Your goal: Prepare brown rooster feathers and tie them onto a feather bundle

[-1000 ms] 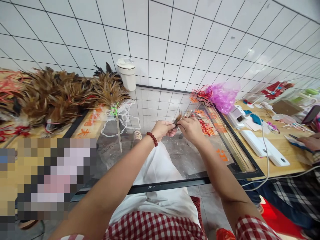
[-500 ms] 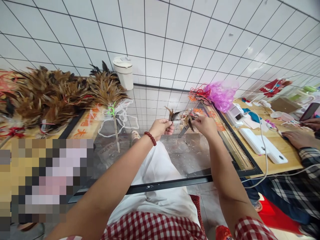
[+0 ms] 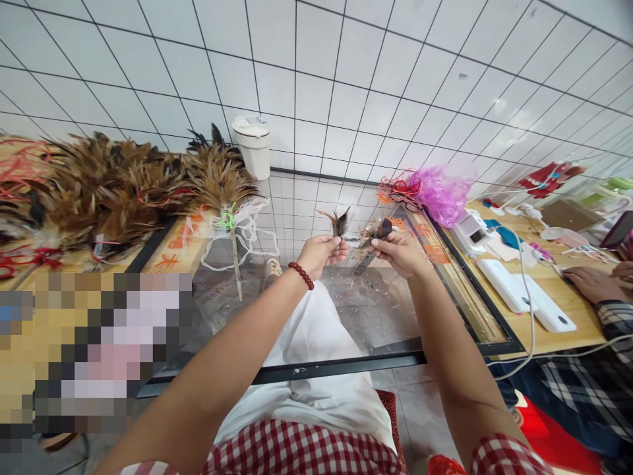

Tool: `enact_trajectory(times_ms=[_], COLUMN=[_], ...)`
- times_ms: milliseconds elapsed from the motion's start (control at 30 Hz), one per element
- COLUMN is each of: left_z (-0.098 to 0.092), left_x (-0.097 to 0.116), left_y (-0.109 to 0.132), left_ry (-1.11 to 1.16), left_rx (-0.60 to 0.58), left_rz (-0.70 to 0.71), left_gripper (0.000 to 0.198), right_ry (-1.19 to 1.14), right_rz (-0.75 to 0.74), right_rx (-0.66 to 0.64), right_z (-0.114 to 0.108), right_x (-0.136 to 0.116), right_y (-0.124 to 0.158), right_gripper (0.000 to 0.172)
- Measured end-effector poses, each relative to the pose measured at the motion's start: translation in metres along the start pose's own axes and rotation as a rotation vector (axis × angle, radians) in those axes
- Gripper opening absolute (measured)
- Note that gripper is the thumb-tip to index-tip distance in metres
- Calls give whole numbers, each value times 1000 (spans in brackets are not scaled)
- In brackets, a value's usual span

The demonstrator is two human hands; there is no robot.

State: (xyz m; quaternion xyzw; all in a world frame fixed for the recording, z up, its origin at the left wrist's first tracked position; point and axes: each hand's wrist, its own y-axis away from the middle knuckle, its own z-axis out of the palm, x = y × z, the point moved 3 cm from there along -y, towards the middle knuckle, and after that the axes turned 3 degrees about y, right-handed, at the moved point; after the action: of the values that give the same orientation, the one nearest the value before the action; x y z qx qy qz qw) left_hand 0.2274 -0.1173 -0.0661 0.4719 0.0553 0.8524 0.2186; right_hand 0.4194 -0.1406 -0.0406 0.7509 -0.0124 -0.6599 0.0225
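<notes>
"What did the person have in their hands?"

"The left hand [image 3: 320,251] pinched a little dark feather [image 3: 338,221] by its bottom end, fingers shut tight on it. The right hand [image 3: 399,253] was closed on a small feather bunch [image 3: 372,232]. Both were held up over the glass table [image 3: 376,316], close to each other but not touching."

"Were the feathers hard to hold?"

"I think so. They looked very light and soft, so a puff of air could move them. The fluffy tips would bend and spoil if you squeezed them. The stiff little stalk at the bottom looked like the best place to pinch."

"What else was there?"

"A big heap of brown feathers [image 3: 103,191] lay far off on the left. A feather duster [image 3: 220,181] with a green tie lay just beside the heap, its stick pointing to the person. A white cup [image 3: 253,145] stood by the wall behind it. A pink plastic bag [image 3: 440,191] and red strings [image 3: 400,188] lay on the right."

"Was anything in the way?"

"Not between the hands. Another person's hand [image 3: 591,284] rested on the wooden table on the right, well apart, near a white box [image 3: 524,293]."
</notes>
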Motion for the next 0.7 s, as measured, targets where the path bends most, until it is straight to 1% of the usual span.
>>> enact_trajectory(times_ms=[100, 200, 267, 367, 433, 500, 567, 600, 633, 667, 700], left_z=[3, 5, 6, 8, 8, 8, 6, 6, 6, 5, 4], left_x=[-2, -4, -6, -8, -8, -6, -3, -2, -2, -1, 0], left_y=[2, 5, 6, 7, 7, 7, 6, 6, 6, 5, 4], left_ry=[-14, -65, -102, -181, -226, -223, -153, -102, -60, -47, -71], left_rx=[-44, -93, -113, -131, -131, -130, -130, -142, -158, -161, -144], left_rz=[-67, -124, -138, -140, -128, -129, -151, -176, -201, -205, -174], left_gripper=[12, 11, 10, 12, 13, 14, 17, 17, 16, 15, 15], right_ry=[-1, 14, 24, 44, -47, -235, -368, -364, -310, -215, -88], right_rz=[-107, -158, -190, -197, -186, -194, -204, -195, -178, -162, -151], right_rx=[-22, -18, 12, 6, 68, 219, 372, 416, 445, 456, 452], right_z=[19, 34, 39, 39, 29, 11, -10, -18, -25, -29, -31], right_x=[1, 4, 7, 8, 6, 4, 3, 3, 4, 5, 7], right_y=[0, -1, -2, -4, -6, -9, -11, -12, -12, -12, -13], right_gripper=[31, 29, 27, 24, 25, 29, 31, 31, 30, 29, 27])
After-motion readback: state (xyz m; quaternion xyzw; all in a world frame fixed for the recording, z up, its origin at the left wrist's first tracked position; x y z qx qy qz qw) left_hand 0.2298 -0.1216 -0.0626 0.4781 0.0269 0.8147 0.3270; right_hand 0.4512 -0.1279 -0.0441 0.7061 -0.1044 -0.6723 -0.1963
